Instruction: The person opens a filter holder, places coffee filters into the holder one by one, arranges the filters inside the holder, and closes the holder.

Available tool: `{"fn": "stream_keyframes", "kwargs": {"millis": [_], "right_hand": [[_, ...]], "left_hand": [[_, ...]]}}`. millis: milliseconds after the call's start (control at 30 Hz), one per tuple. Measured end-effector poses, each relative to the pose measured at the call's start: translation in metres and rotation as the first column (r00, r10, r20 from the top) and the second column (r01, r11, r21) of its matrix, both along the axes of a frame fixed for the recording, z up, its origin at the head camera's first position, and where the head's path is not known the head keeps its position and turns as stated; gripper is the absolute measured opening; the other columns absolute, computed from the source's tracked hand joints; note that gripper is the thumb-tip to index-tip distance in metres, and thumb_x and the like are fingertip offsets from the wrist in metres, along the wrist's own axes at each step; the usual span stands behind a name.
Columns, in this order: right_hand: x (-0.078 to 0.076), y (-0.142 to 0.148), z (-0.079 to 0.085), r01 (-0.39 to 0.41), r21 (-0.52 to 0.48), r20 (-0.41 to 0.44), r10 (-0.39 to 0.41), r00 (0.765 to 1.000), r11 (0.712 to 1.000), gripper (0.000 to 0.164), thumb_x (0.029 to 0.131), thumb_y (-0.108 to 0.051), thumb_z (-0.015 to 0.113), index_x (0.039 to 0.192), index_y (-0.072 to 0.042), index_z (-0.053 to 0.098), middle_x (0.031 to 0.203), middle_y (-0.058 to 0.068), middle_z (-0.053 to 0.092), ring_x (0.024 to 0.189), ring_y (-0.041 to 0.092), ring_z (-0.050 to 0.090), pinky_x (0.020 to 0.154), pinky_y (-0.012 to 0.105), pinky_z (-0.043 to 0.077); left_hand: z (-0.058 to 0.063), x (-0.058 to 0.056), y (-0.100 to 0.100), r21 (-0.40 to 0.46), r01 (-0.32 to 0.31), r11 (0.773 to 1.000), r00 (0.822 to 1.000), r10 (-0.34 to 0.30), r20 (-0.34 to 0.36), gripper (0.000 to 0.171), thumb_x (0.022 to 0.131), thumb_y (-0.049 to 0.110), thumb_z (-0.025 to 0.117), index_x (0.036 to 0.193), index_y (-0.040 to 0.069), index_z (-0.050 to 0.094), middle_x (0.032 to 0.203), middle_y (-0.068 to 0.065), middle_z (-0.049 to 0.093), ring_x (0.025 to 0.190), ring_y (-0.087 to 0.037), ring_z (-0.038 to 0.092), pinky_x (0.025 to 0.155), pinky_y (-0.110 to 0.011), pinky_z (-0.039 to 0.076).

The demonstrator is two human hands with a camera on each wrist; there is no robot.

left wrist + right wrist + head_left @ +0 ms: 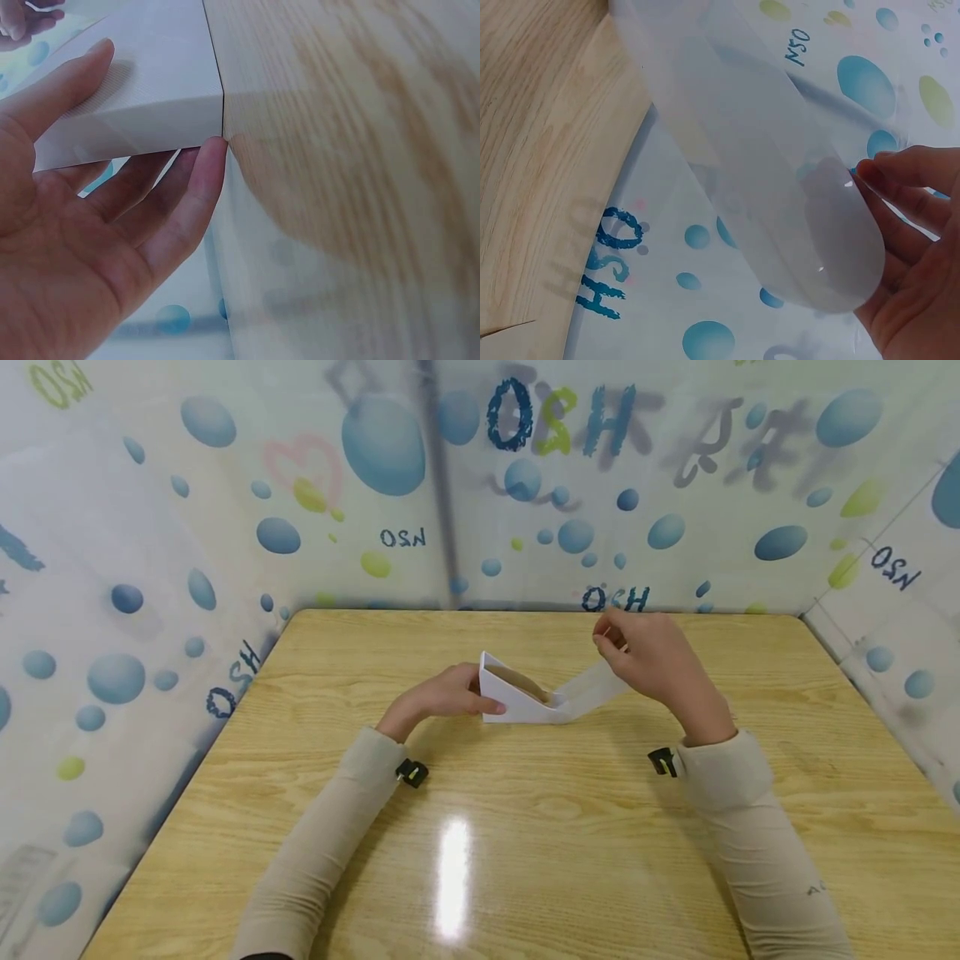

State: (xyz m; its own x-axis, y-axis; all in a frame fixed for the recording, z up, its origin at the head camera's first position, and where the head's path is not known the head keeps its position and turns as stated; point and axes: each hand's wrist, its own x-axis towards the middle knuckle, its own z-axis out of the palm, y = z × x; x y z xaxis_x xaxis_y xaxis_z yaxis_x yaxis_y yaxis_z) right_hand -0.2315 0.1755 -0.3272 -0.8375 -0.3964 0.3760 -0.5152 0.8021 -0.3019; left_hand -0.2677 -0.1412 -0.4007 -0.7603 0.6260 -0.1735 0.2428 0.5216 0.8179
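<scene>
A white wedge-shaped holder (513, 708) with a sloping open top and a brown inner surface (510, 677) stands near the middle of the table. My left hand (450, 691) grips its tall end, thumb on the near side. In the left wrist view the holder (161, 120) sits between the thumb and the other fingers. From its low right end a translucent film strip (596, 689) slants up to my right hand (652, 652), whose fingertips pinch it at the edge. The right wrist view shows the strip (735, 142) curling round at its end beside the fingers.
The wooden table (555, 827) reaches back to a patterned wall covering (510, 552) with blue and green dots and lettering. More of this covering flanks the table on the left and right. A bright light reflection lies on the near tabletop.
</scene>
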Motion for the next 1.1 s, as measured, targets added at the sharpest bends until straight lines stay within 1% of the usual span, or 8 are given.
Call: {"fn": "stream_keyframes", "kwargs": {"millis": [267,467,767,1100], "right_hand": [[-0.001,-0.0013,-0.0011,-0.024,-0.004,-0.004,0.024,1.0,1.0,0.013,0.103,-0.014,0.06,0.104,-0.006,0.069,0.089,0.011,0.076,0.077,0.024,0.07,0.069,0.044,0.055],[-0.0011,-0.0013,-0.0012,-0.007,0.004,-0.001,0.007,1.0,1.0,0.012,0.103,-0.015,0.061,0.104,-0.007,0.07,0.089,0.01,0.076,0.077,0.023,0.07,0.068,0.043,0.055],[-0.0008,0.0004,-0.0004,0.002,0.006,-0.028,-0.002,1.0,1.0,0.012,0.103,-0.014,0.061,0.105,-0.006,0.07,0.088,0.01,0.076,0.069,0.022,0.068,0.061,0.039,0.05],[-0.0008,0.0029,0.0001,0.012,-0.011,-0.048,-0.013,0.999,1.0,0.012,0.102,-0.014,0.062,0.104,-0.006,0.07,0.087,0.01,0.076,0.07,0.022,0.068,0.062,0.039,0.05]], "left_hand": [[0.001,-0.0002,-0.0002,0.002,0.004,1.0,1.0,-0.005,0.005,0.043,0.095,0.022,0.074,0.134,0.007,0.061,0.121,-0.013,0.072,0.094,-0.018,0.064,0.075,-0.032,0.054],[0.0013,0.0004,0.0001,-0.001,0.008,1.0,1.0,-0.008,0.001,0.043,0.095,0.022,0.074,0.133,0.006,0.061,0.121,-0.013,0.072,0.092,-0.017,0.064,0.074,-0.031,0.053],[0.0007,-0.0008,0.0012,-0.005,0.006,1.0,1.0,-0.006,-0.006,0.037,0.096,0.021,0.074,0.129,0.008,0.064,0.117,-0.011,0.073,0.089,-0.016,0.063,0.072,-0.029,0.052],[0.0008,-0.0008,0.0015,-0.009,0.001,1.0,1.0,-0.001,-0.013,0.039,0.096,0.02,0.074,0.13,0.007,0.063,0.118,-0.012,0.073,0.089,-0.016,0.061,0.072,-0.028,0.05]]}}
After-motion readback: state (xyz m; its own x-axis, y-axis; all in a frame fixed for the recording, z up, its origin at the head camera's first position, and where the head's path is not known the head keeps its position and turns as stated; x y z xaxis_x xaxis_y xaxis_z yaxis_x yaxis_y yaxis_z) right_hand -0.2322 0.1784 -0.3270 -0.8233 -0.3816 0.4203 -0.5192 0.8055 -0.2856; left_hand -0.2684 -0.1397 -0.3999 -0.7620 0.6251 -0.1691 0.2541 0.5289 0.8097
